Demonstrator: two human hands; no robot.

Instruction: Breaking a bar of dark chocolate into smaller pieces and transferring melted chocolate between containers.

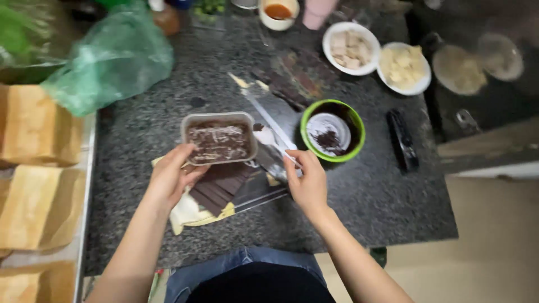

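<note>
Left hand (pixel 171 177) grips the near rim of a small rectangular clear plastic tub (pixel 219 138), fingers curled under its edge; the tub sits at the middle of the dark speckled granite counter (pixel 359 196) and holds a dark brown mass streaked with white. Right hand (pixel 307 182) pinches the handle end of a spoon-like tool (pixel 272 140) between thumb and fingers, its pale tip lying just right of the tub; blur hides exactly what the tool is. Beneath and just in front of the tub lies a dark brown chocolate slab (pixel 220 188) scored into strips, resting on an opened wrapper (pixel 193 213) with a pale yellow inside, partly under the left hand.

Just right of the tool stands a green bowl (pixel 332 131) with a white inner dish and dark crumbs. Farther back are two white bowls, one (pixel 351 48) with pale brownish cubes and one (pixel 403 68) with creamy pieces. A flat black bar-shaped object (pixel 402 139) lies to the right of the green bowl. At the far left, a crumpled green plastic bag (pixel 112 59) rests on the counter, and tan paper packages (pixel 36 163) are lined up along the left edge.
</note>
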